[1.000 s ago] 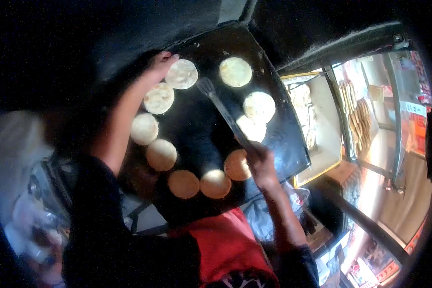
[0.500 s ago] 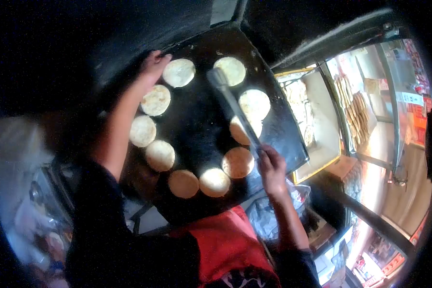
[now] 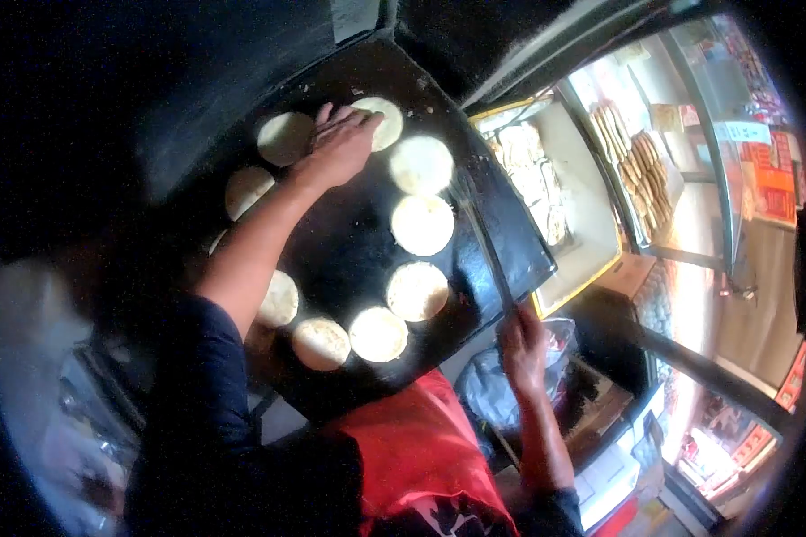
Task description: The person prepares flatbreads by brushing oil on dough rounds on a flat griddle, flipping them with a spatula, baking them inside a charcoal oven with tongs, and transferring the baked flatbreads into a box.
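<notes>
Round flatbreads lie in a ring on a dark flat griddle (image 3: 336,242). At the far side, my left hand (image 3: 345,143) is palm down with its fingers stretched out over the edge of a pale flatbread (image 3: 385,125). Another flatbread (image 3: 284,139) lies just left of that hand, and my forearm partly covers others on the left. My right hand (image 3: 522,345) is wrapped round a long metal spatula (image 3: 488,237) beyond the griddle's near right corner. Its blade end reaches back beside the right-hand flatbreads (image 3: 421,166), slightly blurred.
A yellow-rimmed tray (image 3: 591,242) with pale pieces of food stands right of the griddle. Behind it, long browned breads (image 3: 645,174) sit in a glass case. A plastic bag (image 3: 493,385) lies near my right forearm. Dark walls border the griddle's far side.
My left hand has moved right, from the far-left flatbread to the far-right one. The spatula has swung right, away from above the flatbreads. The view has shifted, moving the griddle left in frame.
</notes>
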A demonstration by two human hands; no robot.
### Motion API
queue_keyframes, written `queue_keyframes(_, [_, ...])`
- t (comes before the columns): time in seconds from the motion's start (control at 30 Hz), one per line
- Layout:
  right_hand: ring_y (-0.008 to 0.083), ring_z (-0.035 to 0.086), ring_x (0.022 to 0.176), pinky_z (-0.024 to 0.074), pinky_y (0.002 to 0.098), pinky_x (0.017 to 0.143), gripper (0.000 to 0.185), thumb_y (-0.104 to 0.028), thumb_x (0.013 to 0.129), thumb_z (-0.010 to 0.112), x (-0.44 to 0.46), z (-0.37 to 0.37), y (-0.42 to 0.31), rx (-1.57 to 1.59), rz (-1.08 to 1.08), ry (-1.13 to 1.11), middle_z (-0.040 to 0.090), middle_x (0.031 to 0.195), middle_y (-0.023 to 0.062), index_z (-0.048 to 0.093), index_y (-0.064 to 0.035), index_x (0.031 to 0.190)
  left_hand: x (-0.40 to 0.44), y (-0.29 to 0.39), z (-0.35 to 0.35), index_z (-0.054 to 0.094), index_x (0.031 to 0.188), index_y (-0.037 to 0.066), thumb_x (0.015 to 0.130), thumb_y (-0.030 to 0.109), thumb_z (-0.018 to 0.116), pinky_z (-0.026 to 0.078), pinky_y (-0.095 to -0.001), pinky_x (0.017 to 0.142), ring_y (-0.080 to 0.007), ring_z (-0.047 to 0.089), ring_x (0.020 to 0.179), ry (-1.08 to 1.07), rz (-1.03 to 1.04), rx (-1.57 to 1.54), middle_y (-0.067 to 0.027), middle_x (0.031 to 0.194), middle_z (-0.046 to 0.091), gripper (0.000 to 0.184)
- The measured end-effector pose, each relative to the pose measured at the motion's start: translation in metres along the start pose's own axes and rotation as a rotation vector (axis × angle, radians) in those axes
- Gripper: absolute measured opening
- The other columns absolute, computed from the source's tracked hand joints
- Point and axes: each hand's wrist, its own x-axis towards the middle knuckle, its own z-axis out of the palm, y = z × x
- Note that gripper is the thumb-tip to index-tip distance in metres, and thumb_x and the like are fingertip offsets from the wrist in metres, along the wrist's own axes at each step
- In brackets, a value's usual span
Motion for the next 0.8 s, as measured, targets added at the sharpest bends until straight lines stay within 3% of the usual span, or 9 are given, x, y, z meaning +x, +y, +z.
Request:
queue_keyframes(0.07, [0.0117, 0.052, 0.072, 0.0467, 0.0274, 0.063, 0.026, -0.008, 0.096, 0.052, 0.017, 0.009, -0.017, -0.06, -0.072, 0.021, 0.063, 0.087, 0.0073, 0.057, 0.0075, 0.117, -0.005, -0.002, -0.015, 0.049, 0.132, 0.01, 0.09, 0.012, 0.054, 0.034, -0.0452, 0.104, -0.0328, 0.046, 0.125, -0.048, -0.013, 0.003, -0.0142, 0.129, 0.055, 0.042])
queue_keyframes(0.1, [0.0117, 0.046, 0.063, 0.0394, 0.0293, 0.054, 0.017, -0.006, 0.095, 0.051, 0.022, 0.011, -0.014, -0.16, -0.222, 0.077, 0.05, 0.073, 0.0038, 0.059, 0.004, 0.107, -0.015, 0.001, -0.025, 0.05, 0.131, 0.01, 0.09, 0.015, 0.056, 0.034, -0.045, 0.104, -0.0335, 0.047, 0.125, -0.045, -0.065, -0.063, -0.0142, 0.13, 0.055, 0.042])
queue_keyframes(0.13, [0.0117, 0.046, 0.063, 0.0394, 0.0293, 0.054, 0.017, -0.006, 0.095, 0.051, 0.021, 0.009, -0.012, -0.147, -0.23, 0.071, 0.05, 0.073, 0.0038, 0.059, 0.004, 0.107, -0.029, 0.003, -0.036, 0.05, 0.13, 0.009, 0.09, 0.018, 0.058, 0.034, -0.0449, 0.104, -0.0342, 0.047, 0.124, -0.037, -0.123, -0.128, -0.0143, 0.13, 0.055, 0.042])
queue_keyframes(0.2, [0.0193, 0.048, 0.064, 0.043, 0.0344, 0.058, 0.018, -0.005, 0.094, 0.051, 0.01, 0.001, -0.004, -0.371, -0.444, 0.152, 0.051, 0.075, 0.0107, 0.06, 0.0016, 0.108, -0.068, 0.01, -0.053, 0.049, 0.133, 0.01, 0.091, 0.021, 0.061, 0.034, -0.0458, 0.105, -0.0377, 0.047, 0.121, -0.001, -0.225, -0.173, -0.0171, 0.127, 0.054, 0.046])
queue_keyframes(0.23, [0.031, 0.056, 0.068, 0.0477, 0.04, 0.065, 0.021, -0.004, 0.093, 0.052, 0.001, -0.003, 0.004, -0.414, -0.466, 0.145, 0.057, 0.08, 0.0181, 0.061, -0.0008, 0.112, -0.094, 0.013, -0.059, 0.048, 0.134, 0.011, 0.092, 0.023, 0.06, 0.034, -0.0464, 0.105, -0.0382, 0.046, 0.121, 0.038, -0.272, -0.243, -0.0194, 0.129, 0.052, 0.046])
queue_keyframes(0.27, [0.031, 0.056, 0.068, 0.0477, 0.04, 0.065, 0.021, -0.004, 0.093, 0.052, -0.007, -0.005, 0.006, -0.407, -0.473, 0.138, 0.057, 0.08, 0.0181, 0.061, -0.0008, 0.112, -0.121, 0.014, -0.057, 0.049, 0.133, 0.009, 0.087, 0.019, 0.064, 0.036, -0.0479, 0.101, -0.0378, 0.047, 0.118, 0.143, -0.279, -0.245, -0.0177, 0.126, 0.054, 0.049])
queue_keyframes(0.37, [0.0415, 0.064, 0.089, 0.0515, 0.0426, 0.076, 0.025, -0.002, 0.094, 0.051, -0.027, -0.015, 0.004, -0.508, -0.464, 0.051, 0.064, 0.1, 0.0261, 0.06, -0.0006, 0.117, -0.201, 0.034, -0.073, 0.047, 0.135, 0.009, 0.089, 0.024, 0.062, 0.032, -0.0493, 0.105, -0.0369, 0.041, 0.126, 0.019, -0.396, -0.046, -0.0173, 0.133, 0.049, 0.051])
queue_keyframes(0.57, [0.0395, 0.064, 0.097, 0.0513, 0.0395, 0.082, 0.029, -0.002, 0.093, 0.049, -0.043, -0.035, 0.011, -0.501, -0.414, -0.023, 0.063, 0.109, 0.0276, 0.057, 0.0011, 0.121, -0.292, 0.121, -0.078, 0.047, 0.136, 0.006, 0.082, 0.016, 0.067, 0.033, -0.0484, 0.105, -0.0366, 0.041, 0.127, 0.004, -0.489, -0.186, -0.0171, 0.135, 0.048, 0.058])
queue_keyframes(0.8, [0.0267, 0.064, 0.096, 0.0498, 0.0356, 0.084, 0.03, 0.002, 0.092, 0.047, -0.099, -0.066, 0.092, -0.462, -0.285, -0.002, 0.066, 0.103, 0.02, 0.058, 0.0024, 0.12, -0.341, 0.225, -0.058, 0.054, 0.127, 0.002, 0.081, 0.014, 0.067, 0.037, -0.048, 0.104, -0.0384, 0.047, 0.12, 0.139, -0.313, -0.424, -0.0194, 0.128, 0.052, 0.049])
